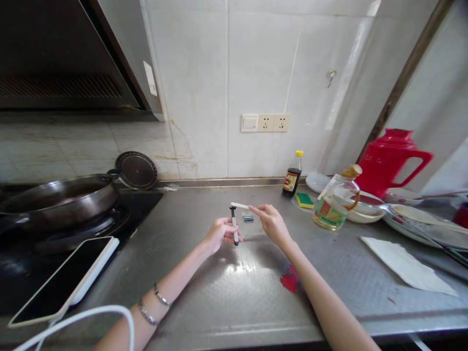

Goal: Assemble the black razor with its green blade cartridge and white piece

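Observation:
In the middle of the counter, my left hand (219, 233) is closed around the grey-and-black handle of a razor (234, 225), held upright with its dark head at the top. My right hand (273, 223) pinches a thin white stick (240, 205), whose far end touches or overlaps the razor's head; its exact kind is too small to tell. Between the hands, a small clear case (248, 217) with dark green strips, perhaps razor blades, lies on the metal counter (204, 297).
At left are a pan (69, 195) on the stove, a phone (62, 280) and a white cable (91, 312). To the right stand a soy sauce bottle (291, 175), a sponge (304, 200), an oil jug (331, 209), a red thermos (383, 161), dishes and a paper towel (405, 265).

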`<state>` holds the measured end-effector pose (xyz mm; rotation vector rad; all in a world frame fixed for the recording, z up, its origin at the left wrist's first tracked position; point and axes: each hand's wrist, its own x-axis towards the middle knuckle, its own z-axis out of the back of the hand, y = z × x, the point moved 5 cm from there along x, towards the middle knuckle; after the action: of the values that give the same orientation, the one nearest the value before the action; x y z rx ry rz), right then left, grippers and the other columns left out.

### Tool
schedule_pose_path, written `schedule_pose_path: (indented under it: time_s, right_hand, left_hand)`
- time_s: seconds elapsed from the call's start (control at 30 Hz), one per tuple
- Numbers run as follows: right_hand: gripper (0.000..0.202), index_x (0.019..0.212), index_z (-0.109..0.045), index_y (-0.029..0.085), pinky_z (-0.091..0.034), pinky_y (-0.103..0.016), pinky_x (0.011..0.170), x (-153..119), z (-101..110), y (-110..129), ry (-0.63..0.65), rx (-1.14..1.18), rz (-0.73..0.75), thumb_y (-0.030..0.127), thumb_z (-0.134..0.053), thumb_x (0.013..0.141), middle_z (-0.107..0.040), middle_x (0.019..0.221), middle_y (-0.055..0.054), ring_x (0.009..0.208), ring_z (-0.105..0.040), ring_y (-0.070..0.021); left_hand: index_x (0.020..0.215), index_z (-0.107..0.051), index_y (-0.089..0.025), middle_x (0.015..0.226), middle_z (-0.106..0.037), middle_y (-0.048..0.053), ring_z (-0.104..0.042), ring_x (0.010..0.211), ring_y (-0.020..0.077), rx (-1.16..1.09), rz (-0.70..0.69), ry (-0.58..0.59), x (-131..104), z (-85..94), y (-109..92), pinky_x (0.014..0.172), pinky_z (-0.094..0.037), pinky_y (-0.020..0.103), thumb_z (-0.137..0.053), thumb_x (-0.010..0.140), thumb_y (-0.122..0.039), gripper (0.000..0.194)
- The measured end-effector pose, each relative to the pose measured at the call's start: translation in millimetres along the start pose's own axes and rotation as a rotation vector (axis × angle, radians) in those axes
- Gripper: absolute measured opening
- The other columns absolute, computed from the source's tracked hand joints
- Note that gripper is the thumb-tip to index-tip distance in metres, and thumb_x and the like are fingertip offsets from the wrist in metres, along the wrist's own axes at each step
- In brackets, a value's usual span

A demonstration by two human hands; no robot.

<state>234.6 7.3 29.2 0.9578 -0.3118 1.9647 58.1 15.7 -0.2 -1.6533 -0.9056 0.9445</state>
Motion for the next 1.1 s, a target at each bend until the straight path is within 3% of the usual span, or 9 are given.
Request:
schedule_pose_path:
  time_s: [0.23,0.43,0.6,0.8,1.0,1.1]
  right_hand:
    - [0.044,0.122,-0.054,0.030,-0.045,-0.032,0.076,-1,-3,0,0.057,0.113,0.048,0.009,-0.037,0.087,-0.057,0.092,-0.007,0.085,-0.052,-0.0181]
    - [0.045,0.122,-0.054,0.029,-0.045,-0.032,0.076,0,-1,-2,0.018,0.126,-0.022,0.009,-0.036,0.087,-0.056,0.092,-0.008,0.086,-0.052,-0.0182]
    - [0.045,0.122,-0.054,0.030,-0.046,-0.030,0.075,0,-3,6,0.096,0.186,0.041,0.009,-0.037,0.087,-0.056,0.091,-0.007,0.084,-0.053,-0.0170]
    - [0.045,0.124,-0.052,0.028,-0.045,-0.033,0.078,0,-1,2,0.036,0.169,-0.006,0.010,-0.036,0.087,-0.056,0.092,-0.008,0.087,-0.052,-0.0184]
    - [0.043,0.122,-0.054,0.030,-0.046,-0.028,0.072,-1,-5,3,0.087,0.239,0.043,0.010,-0.037,0.087,-0.056,0.090,-0.006,0.082,-0.054,-0.0162]
    - [0.043,0.123,-0.053,0.029,-0.046,-0.029,0.075,0,-3,2,0.054,0.218,0.013,0.011,-0.037,0.088,-0.056,0.090,-0.007,0.084,-0.053,-0.0168]
  left_hand:
    - [0.088,-0.051,-0.011,0.065,-0.064,0.006,-0.064,0.053,0.0178,-0.004,-0.008,-0.010,2,3.9,0,0.049,-0.049,0.025,-0.057,0.068,-0.014,0.021]
    - [0.089,-0.052,-0.011,0.065,-0.065,0.007,-0.065,0.053,0.0189,0.011,0.008,0.001,2,2.9,-1,0.048,-0.049,0.026,-0.058,0.068,-0.014,0.022]
    - [0.087,-0.052,-0.011,0.065,-0.065,0.007,-0.065,0.053,0.0188,0.018,0.002,-0.017,3,6.4,-2,0.047,-0.049,0.025,-0.058,0.068,-0.014,0.021]
    - [0.087,-0.052,-0.011,0.064,-0.065,0.007,-0.065,0.052,0.0189,0.028,-0.001,0.007,3,5.1,-2,0.046,-0.048,0.025,-0.059,0.067,-0.015,0.021]
    - [0.088,-0.052,-0.011,0.064,-0.065,0.007,-0.064,0.052,0.0180,0.019,-0.020,-0.014,5,10.8,-1,0.048,-0.049,0.025,-0.059,0.067,-0.016,0.022]
    - [0.089,-0.052,-0.011,0.065,-0.065,0.007,-0.065,0.053,0.0181,0.032,-0.020,-0.001,5,10.7,-2,0.048,-0.049,0.025,-0.059,0.068,-0.016,0.023]
